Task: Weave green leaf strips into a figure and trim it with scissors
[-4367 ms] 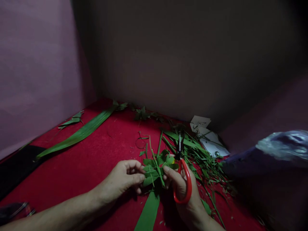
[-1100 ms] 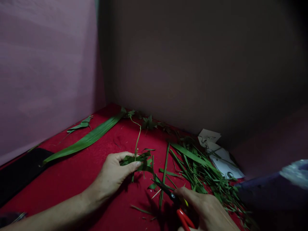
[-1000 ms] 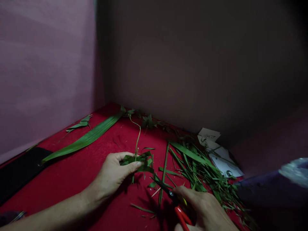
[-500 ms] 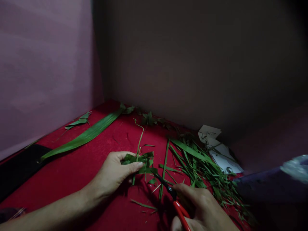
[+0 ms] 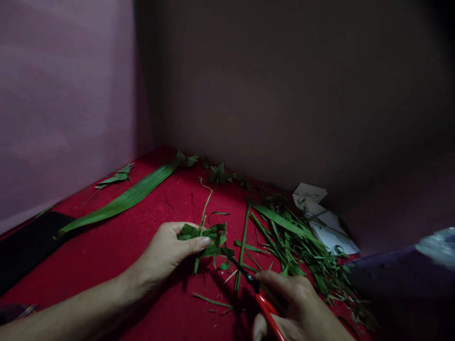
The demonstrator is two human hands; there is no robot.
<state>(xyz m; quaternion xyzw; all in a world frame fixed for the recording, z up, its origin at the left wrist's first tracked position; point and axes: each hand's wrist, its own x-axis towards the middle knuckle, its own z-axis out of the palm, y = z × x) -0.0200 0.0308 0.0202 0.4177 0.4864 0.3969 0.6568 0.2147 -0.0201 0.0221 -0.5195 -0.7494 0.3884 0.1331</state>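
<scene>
My left hand (image 5: pixel 165 251) is closed on a small folded green leaf piece (image 5: pixel 208 236) with a thin stem sticking up from it, held just above the red cloth (image 5: pixel 117 255). Low at the right, my right hand (image 5: pixel 302 310) grips red-handled scissors (image 5: pixel 265 305). Their dark blades (image 5: pixel 240 271) point up and left, with the tips close to the leaf piece's lower right edge. Whether the blades touch the leaf I cannot tell.
A long green leaf (image 5: pixel 124 199) lies across the cloth at the left. A heap of cut leaf strips (image 5: pixel 295 246) lies to the right, with white paper cards (image 5: pixel 322 220) behind it. Small folded leaf pieces (image 5: pixel 218 175) sit near the back wall. A dark strip (image 5: pixel 24 246) lies at the far left.
The scissors left the folded leaf, dropped low right, then edged back up toward it. My left hand has kept hold of the leaf piece, which now has a long stem upright.
</scene>
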